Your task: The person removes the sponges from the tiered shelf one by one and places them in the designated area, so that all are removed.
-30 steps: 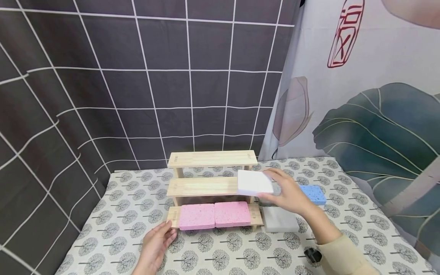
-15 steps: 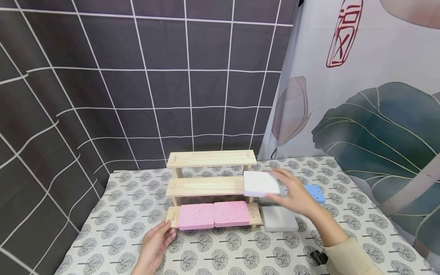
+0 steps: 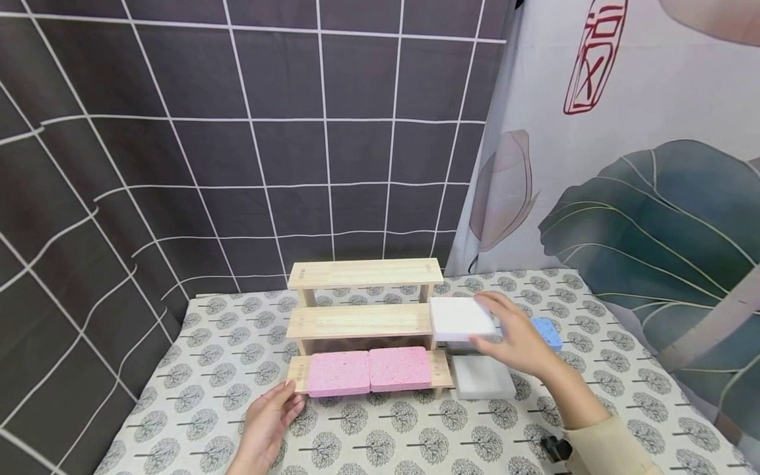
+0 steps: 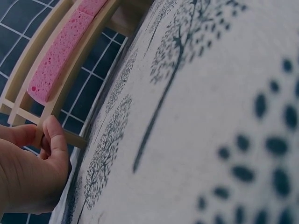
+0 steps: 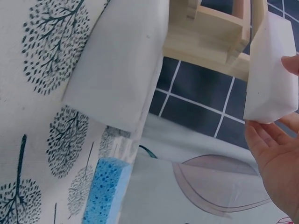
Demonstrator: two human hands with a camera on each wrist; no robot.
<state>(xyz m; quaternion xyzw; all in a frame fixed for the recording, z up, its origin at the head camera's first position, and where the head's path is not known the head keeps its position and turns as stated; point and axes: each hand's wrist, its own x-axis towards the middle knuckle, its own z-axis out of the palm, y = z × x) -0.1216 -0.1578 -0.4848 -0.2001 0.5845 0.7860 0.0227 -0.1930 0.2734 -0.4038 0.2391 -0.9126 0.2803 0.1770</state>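
Far left on my feed: left hand (image 3: 270,422), thumb and fingers pinching the left end of the bottom shelf (image 3: 301,376). Left wrist view confirms the grip; some fingertips hidden behind wood. Forearm cut off by the frame.

Rack (image 3: 365,272), three-stepped, stands on tree-print cloth (image 3: 202,389). Two pink sponges (image 3: 340,373) lie side by side on the bottom shelf; only part shows from the left wrist.

White block (image 3: 462,318): raised, at the right end of the middle shelf (image 3: 356,321). Whether they touch, I can't tell. Top face washed out by glare.

Right hand (image 3: 516,333) holds that block, thumb and fingers on its edges; right wrist view cuts off part of the hand.

Below, a second block (image 3: 483,378) lies on the cloth. Pale sliver (image 3: 466,346) behind it, mostly covered; can't make it out.

Blue sponge (image 3: 547,333) beyond, partly behind the right hand. Dark object (image 3: 556,450) by the sleeve (image 3: 605,445), unclear.
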